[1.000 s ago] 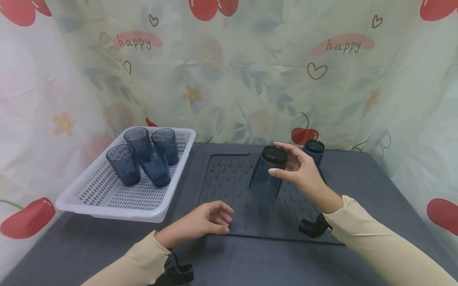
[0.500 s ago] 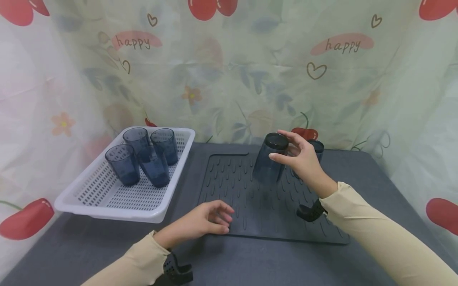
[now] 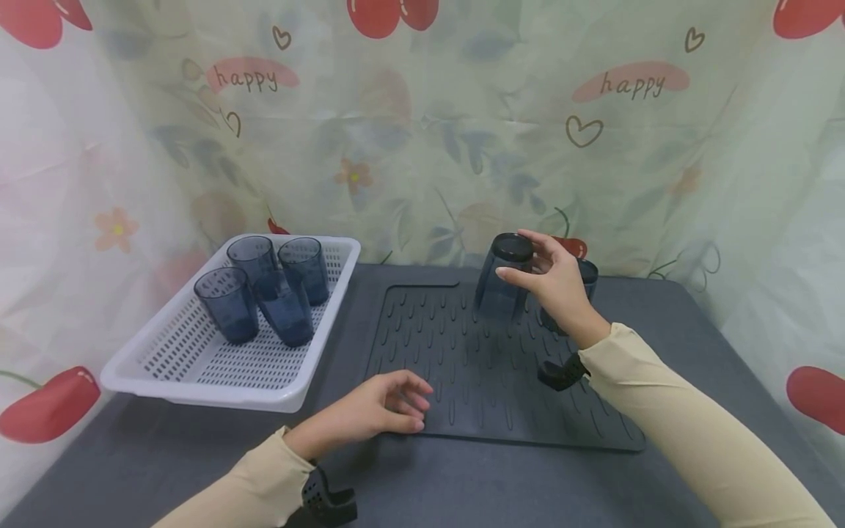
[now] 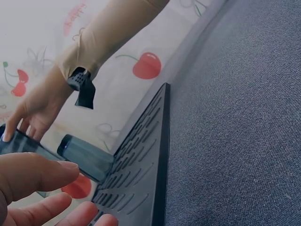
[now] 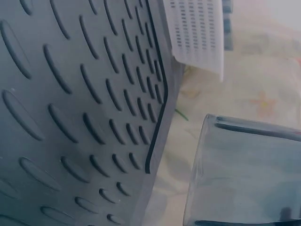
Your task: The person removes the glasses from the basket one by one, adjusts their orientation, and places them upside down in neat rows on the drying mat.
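Observation:
My right hand [image 3: 557, 282] grips an upside-down blue drinking glass [image 3: 503, 282] near its base, thumb on the near side and fingers behind. The glass hangs over the back of the dark ridged drying mat [image 3: 455, 381]; its rim end fills the lower right of the right wrist view. Just behind that hand, a second upturned glass [image 4: 87, 155] stands on the mat, partly hidden in the head view. My left hand [image 3: 379, 407] holds nothing, its fingers loosely bent beside the mat's front left edge.
On the left is a white perforated plastic basket [image 3: 198, 392] with several blue glasses [image 3: 227, 304] in it, mouths up, one leaning. A grey cloth [image 3: 502, 488] covers the table. A printed curtain [image 3: 422, 147] closes off the back and sides.
My right hand has lifted the glass and carried it toward the back of the mat. The left hand and the basket have stayed where they were.

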Demonstrator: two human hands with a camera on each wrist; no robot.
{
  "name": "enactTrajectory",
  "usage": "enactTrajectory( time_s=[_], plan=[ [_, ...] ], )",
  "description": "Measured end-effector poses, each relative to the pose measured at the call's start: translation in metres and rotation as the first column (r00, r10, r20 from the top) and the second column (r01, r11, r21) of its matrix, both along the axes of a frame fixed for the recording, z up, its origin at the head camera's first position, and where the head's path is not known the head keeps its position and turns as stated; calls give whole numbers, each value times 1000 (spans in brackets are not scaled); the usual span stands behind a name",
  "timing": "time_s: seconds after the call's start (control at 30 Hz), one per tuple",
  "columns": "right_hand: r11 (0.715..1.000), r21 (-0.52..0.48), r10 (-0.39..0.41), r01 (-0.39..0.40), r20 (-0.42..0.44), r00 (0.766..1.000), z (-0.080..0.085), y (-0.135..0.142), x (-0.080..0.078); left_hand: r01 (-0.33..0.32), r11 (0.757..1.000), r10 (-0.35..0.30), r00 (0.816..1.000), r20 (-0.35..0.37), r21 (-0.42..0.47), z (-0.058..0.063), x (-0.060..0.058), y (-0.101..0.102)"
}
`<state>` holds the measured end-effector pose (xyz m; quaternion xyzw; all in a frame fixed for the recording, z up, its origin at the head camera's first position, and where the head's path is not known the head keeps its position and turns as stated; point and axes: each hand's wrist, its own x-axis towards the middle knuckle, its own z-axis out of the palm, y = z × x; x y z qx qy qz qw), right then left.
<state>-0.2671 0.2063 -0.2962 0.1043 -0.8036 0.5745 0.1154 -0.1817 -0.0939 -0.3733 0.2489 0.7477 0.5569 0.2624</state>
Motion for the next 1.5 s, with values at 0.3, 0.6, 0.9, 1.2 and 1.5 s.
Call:
enactTrajectory(
  time_s=[0.3,0.6,0.9,1.2,1.5],
  plan=[
    [997,29,-71,73,-65,995,-6,0,-19,2,1000,-2,1000,-2,1,2,0,0],
    [995,10,-97,98,-60,993,-20,0,-34,2,1000,-2,1000,0,4,3,-1,1],
    [993,-12,-116,116,-38,993,-42,3,-42,23,1000,-23,1000,21,4,3,-3,1],
    [987,-21,-160,160,-29,987,-60,3,-50,24,1000,-24,1000,16,13,3,-2,0],
    [988,-43,-150,150,9,989,-67,-1,-51,18,1000,-18,1000,13,8,4,-1,1]
  ],
)
